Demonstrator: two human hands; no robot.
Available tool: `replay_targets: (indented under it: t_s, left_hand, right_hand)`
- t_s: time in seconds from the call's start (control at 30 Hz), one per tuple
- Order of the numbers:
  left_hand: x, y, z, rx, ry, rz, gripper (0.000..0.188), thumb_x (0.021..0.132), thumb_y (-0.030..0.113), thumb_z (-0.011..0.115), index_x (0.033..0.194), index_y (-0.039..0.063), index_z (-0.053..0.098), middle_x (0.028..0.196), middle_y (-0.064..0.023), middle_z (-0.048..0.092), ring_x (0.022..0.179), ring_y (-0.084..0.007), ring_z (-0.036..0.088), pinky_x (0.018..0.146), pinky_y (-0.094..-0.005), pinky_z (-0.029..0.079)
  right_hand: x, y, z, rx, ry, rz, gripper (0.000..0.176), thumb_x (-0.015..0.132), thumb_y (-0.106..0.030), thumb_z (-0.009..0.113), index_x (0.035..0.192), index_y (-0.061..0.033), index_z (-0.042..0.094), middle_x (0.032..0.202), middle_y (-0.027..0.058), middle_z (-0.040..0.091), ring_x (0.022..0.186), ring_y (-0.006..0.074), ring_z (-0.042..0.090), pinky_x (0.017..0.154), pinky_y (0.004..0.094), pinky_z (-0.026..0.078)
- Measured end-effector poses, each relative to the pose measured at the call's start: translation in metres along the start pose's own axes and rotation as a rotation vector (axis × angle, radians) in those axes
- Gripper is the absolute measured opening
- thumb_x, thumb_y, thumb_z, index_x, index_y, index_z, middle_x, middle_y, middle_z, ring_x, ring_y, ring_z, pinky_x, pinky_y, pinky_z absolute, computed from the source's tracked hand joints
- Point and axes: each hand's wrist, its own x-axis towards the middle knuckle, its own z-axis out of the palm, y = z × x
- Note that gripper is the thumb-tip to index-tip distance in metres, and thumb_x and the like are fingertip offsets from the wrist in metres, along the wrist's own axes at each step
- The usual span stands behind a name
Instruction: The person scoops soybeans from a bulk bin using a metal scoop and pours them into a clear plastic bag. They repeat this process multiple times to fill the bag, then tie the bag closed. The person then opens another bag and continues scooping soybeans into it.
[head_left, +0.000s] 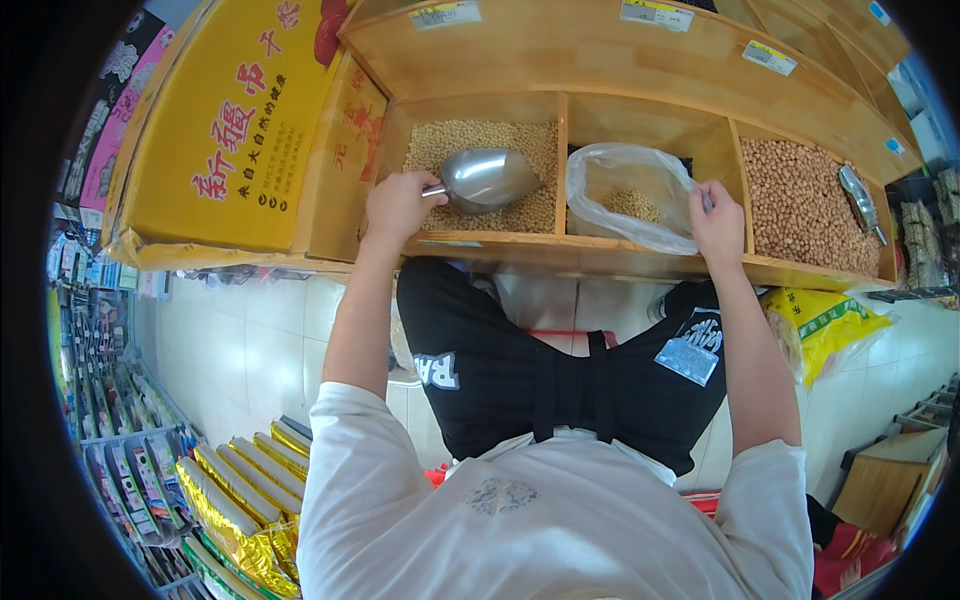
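Note:
My left hand (401, 206) grips the handle of a metal scoop (487, 180). The scoop rests over pale soybeans (480, 135) in the left compartment of a wooden bin (645, 255), and I see no beans in it. My right hand (716, 225) pinches the right rim of a clear plastic bag (667, 180), which gapes in the middle compartment. A small heap of pale beans (632, 202) lies at the bottom of the bag. Something dark shows behind the bag, mostly hidden.
The right compartment holds brownish-pink nuts or beans (795, 202) with a second metal scoop (859, 199) on them. A yellow carton (225, 135) stands at the left. A yellow plastic sack (825, 330) sits below the bin's right end; gold packages (247, 487) stand lower left.

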Motion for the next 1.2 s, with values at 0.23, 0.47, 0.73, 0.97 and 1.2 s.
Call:
replay_targets:
  t_s: [0.23,0.47,0.73,0.97,1.2]
  left_hand:
    - [0.01,-0.023,0.041,-0.367,-0.068,-0.073,0.039,0.083,0.034,0.087,0.113,0.011,0.081,0.105,-0.0127,0.08,0.1,-0.0301,0.075,0.087,-0.0391,0.057]
    - [0.014,-0.036,0.056,-0.744,-0.029,-0.166,0.037,0.088,0.019,0.085,0.12,0.002,0.076,0.106,-0.0101,0.08,0.091,-0.0164,0.075,0.08,-0.0305,0.056]
    - [0.013,-0.043,0.062,-1.081,0.097,-0.061,0.038,0.091,0.007,0.083,0.125,-0.007,0.07,0.107,-0.009,0.078,0.092,-0.0101,0.071,0.075,-0.0256,0.056]
    - [0.003,0.005,-0.021,-0.698,0.071,0.14,0.034,0.087,0.022,0.086,0.117,0.008,0.08,0.101,-0.0093,0.081,0.091,-0.0168,0.076,0.082,-0.0309,0.058]
    - [-0.033,0.096,-0.102,0.154,0.243,0.385,0.03,0.084,0.033,0.083,0.109,0.017,0.082,0.095,-0.0077,0.079,0.087,-0.0293,0.075,0.076,-0.0393,0.058]
  right_hand:
    - [0.0,-0.001,0.0,-0.01,-0.008,0.024,0.025,0.095,-0.028,0.066,0.093,-0.0029,0.067,0.076,0.0228,0.067,0.073,0.0432,0.068,0.067,0.0484,0.053]
    - [0.001,0.001,0.001,-0.006,0.005,0.008,0.026,0.095,-0.029,0.065,0.093,-0.0028,0.067,0.076,0.0224,0.067,0.072,0.043,0.067,0.067,0.0478,0.053]
    - [0.001,0.002,0.001,0.0,-0.005,0.018,0.025,0.095,-0.028,0.065,0.094,-0.0029,0.068,0.077,0.0222,0.068,0.074,0.0426,0.068,0.069,0.047,0.053]
    - [0.001,0.0,-0.001,-0.027,-0.02,0.036,0.026,0.095,-0.029,0.065,0.095,-0.0031,0.068,0.079,0.0229,0.069,0.075,0.0434,0.069,0.07,0.0479,0.054]
    - [0.0,-0.005,-0.002,-0.039,-0.009,0.049,0.027,0.096,-0.03,0.065,0.096,-0.0031,0.068,0.08,0.0241,0.069,0.077,0.0446,0.069,0.07,0.0483,0.054]
